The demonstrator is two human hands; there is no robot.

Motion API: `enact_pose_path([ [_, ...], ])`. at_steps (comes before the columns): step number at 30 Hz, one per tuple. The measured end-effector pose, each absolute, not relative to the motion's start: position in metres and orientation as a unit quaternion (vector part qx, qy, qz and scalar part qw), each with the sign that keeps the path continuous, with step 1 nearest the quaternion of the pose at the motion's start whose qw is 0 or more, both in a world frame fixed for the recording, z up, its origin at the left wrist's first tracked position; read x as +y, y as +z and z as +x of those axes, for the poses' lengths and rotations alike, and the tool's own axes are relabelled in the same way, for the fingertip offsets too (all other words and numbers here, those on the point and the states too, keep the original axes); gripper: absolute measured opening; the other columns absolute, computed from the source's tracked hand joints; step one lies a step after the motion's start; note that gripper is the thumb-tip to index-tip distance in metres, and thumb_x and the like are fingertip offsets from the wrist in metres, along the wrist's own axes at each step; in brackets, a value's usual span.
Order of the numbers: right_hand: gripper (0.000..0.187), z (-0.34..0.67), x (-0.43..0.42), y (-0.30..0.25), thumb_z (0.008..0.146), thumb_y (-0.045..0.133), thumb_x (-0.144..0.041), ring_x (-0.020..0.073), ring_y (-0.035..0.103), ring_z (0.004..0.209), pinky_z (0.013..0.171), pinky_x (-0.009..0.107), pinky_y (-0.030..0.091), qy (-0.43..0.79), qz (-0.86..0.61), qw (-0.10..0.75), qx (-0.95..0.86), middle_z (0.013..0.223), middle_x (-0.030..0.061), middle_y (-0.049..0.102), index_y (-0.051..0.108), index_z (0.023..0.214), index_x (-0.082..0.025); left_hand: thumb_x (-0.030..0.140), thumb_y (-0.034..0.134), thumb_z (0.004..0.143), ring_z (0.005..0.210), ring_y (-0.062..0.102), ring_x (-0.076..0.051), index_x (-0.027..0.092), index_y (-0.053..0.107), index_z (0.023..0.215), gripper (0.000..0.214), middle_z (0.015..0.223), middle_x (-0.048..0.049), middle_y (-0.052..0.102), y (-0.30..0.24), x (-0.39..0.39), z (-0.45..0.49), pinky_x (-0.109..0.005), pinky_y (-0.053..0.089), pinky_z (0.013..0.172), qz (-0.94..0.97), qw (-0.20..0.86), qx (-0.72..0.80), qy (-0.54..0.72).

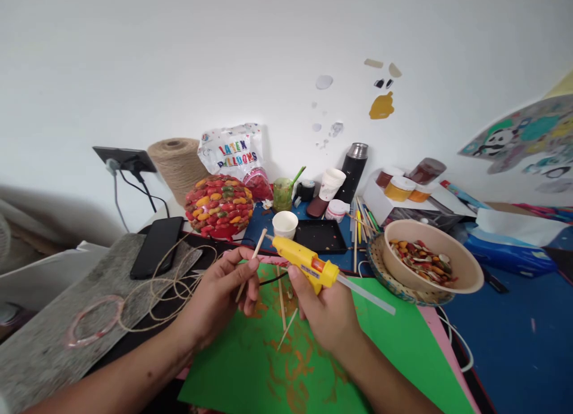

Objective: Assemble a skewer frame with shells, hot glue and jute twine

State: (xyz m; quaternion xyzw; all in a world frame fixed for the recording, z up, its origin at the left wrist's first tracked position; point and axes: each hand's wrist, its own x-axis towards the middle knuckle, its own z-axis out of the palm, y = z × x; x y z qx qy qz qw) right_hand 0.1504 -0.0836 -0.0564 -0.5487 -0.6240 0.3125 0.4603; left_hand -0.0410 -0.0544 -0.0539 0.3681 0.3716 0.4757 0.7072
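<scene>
Between the fingers of my left hand is a thin wooden stick, tilted with its upper end to the right. My right hand grips a yellow hot glue gun whose nozzle points left, at or very near the stick's upper end. I cannot tell whether they touch. A clear glue stick juts from the back of the gun. Below both hands lies a green sheet smeared with orange-brown paint, with more wooden sticks on it.
A ball covered in red and yellow pieces stands back left, near a twine spool. A bowl of coloured pieces rests in a woven tray at right. A paper cup and black tray stand behind the gun. Loose twine and a phone lie left.
</scene>
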Motion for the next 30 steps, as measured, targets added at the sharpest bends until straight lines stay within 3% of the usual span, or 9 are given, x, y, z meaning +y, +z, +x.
enact_pose_path([
  [10,0.049,0.151,-0.081,-0.064,0.099,0.056,-0.062,0.0132,0.049,0.041,0.040,0.023,0.038,0.361,-0.534,0.480,-0.594,0.046,-0.0044,0.048,0.060,0.069,-0.023,0.045,0.091,0.079,0.038,0.052,-0.008,0.018,0.065,0.081,0.037,0.052,0.0029,0.065,-0.045,-0.051,-0.047,-0.016,0.037,0.039,0.365,0.687,0.390,0.493],
  [17,0.058,0.149,-0.074,-0.070,0.090,0.063,-0.076,0.0117,0.048,0.035,0.040,0.023,0.039,0.466,-0.520,0.537,-0.473,0.041,-0.0059,0.048,0.064,0.073,-0.020,0.040,0.085,0.084,0.043,0.050,-0.010,0.018,0.063,0.076,0.032,0.055,0.0022,0.063,-0.027,-0.044,-0.061,-0.019,0.041,0.044,0.354,0.640,0.377,0.568],
  [22,0.061,0.153,-0.065,-0.066,0.084,0.068,-0.078,0.0107,0.049,0.035,0.039,0.021,0.035,0.448,-0.517,0.603,-0.410,0.046,-0.0081,0.050,0.066,0.086,-0.018,0.041,0.087,0.081,0.042,0.050,-0.010,0.019,0.063,0.076,0.033,0.054,0.0027,0.062,-0.015,-0.050,-0.057,-0.019,0.038,0.043,0.363,0.649,0.349,0.571],
  [30,0.056,0.177,-0.063,-0.051,0.088,0.072,-0.071,0.0103,0.057,0.042,0.045,0.021,0.040,0.492,-0.511,0.581,-0.398,0.060,-0.0030,0.062,0.070,0.098,-0.016,0.044,0.088,0.080,0.043,0.049,-0.010,0.019,0.063,0.075,0.035,0.054,0.0026,0.062,-0.006,-0.054,-0.061,-0.019,0.038,0.044,0.366,0.658,0.333,0.568],
])
